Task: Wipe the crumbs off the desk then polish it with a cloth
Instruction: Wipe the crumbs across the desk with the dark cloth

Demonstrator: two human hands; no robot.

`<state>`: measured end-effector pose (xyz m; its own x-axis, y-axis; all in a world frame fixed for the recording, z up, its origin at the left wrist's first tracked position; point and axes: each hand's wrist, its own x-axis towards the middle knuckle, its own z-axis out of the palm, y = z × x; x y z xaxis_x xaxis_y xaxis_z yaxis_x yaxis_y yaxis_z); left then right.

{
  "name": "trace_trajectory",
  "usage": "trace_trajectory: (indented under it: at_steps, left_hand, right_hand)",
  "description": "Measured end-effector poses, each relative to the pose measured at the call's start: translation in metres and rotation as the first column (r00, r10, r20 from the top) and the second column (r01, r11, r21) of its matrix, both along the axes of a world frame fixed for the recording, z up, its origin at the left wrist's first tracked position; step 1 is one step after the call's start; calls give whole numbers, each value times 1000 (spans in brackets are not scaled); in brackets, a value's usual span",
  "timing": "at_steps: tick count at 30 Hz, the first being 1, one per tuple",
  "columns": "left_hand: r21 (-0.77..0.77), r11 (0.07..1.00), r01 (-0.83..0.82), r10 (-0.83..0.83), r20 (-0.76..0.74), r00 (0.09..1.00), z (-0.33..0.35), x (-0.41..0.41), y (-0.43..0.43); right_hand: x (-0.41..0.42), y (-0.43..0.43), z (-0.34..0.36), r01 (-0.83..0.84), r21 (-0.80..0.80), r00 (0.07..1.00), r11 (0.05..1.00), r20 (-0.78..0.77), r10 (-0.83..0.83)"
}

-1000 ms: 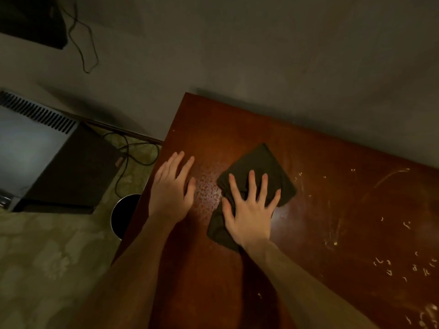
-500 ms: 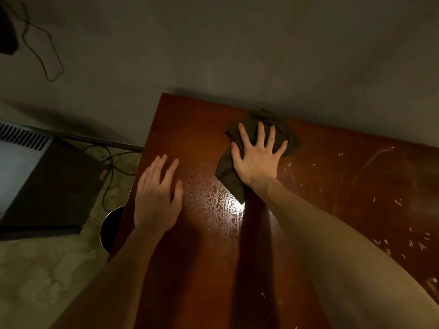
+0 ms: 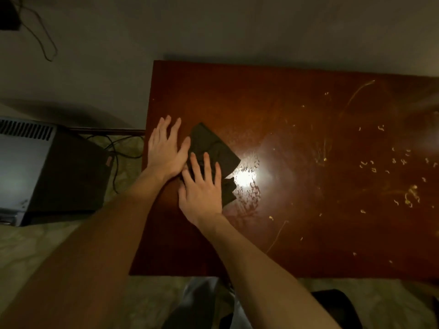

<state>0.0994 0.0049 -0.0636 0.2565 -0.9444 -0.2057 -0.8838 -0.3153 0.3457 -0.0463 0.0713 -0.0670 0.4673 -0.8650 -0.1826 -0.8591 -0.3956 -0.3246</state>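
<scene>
OK, my right hand [image 3: 202,188] is flat, fingers straight, pressing the cloth [image 3: 213,146]. Left hand [image 3: 166,150] open on desk [image 3: 297,245]. Crumbs [image 3: 411,195] lie well right of my fingertips.

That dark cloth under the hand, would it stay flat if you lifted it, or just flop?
Probably flop: the cloth lies in soft folds and creases, so it looks limp and light. Pushed by the flat right hand, it likely bunches rather than slides stiffly. On the glossy desk it may glide fairly easily.
</scene>
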Motion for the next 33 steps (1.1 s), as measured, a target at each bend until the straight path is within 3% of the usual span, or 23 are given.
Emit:
trace_trajectory:
  at_steps: [4, 9, 12, 17, 21, 24, 28, 30, 33]
  left_hand:
    - [167, 981, 97, -102, 19, 995, 17, 11, -4]
    - [232, 940, 248, -277, 101, 955, 39, 11, 9]
    - [265, 911, 315, -346, 79, 935, 50, 13, 23]
    - [334, 890, 312, -332, 5, 943, 60, 12, 39]
    - [377, 879, 293, -321, 13, 947, 54, -4, 57]
    - [385, 882, 274, -319, 58, 946, 48, -17, 69]
    - [387, 886, 256, -301, 57, 952, 46, -30, 78]
    - [346, 898, 271, -311, 66, 948, 48, -35, 81]
    - [222, 919, 325, -355, 113, 928, 46, -44, 89]
  right_hand:
    - [-48, 20, -1, -91, -33, 994, 995, -64, 89]
    - [-116, 25, 3, 75, 2, 990, 997, -118, -74]
    - [-99, 30, 9, 113, 69, 990, 991, -92, -106]
    - [-38, 85, 19, 19, 186, 1000, 982, -22, -15]
    - [-46, 121, 19, -25, 203, 999, 979, -41, 34]
    - [-88, 120, 17, -90, 185, 991, 979, -85, 107]
    - [-133, 120, 20, -2, 206, 992, 978, -120, 27]
    - [-132, 127, 19, 16, 190, 992, 982, -123, 8]
    - [-110, 142, 15, -100, 154, 990, 983, -87, 114]
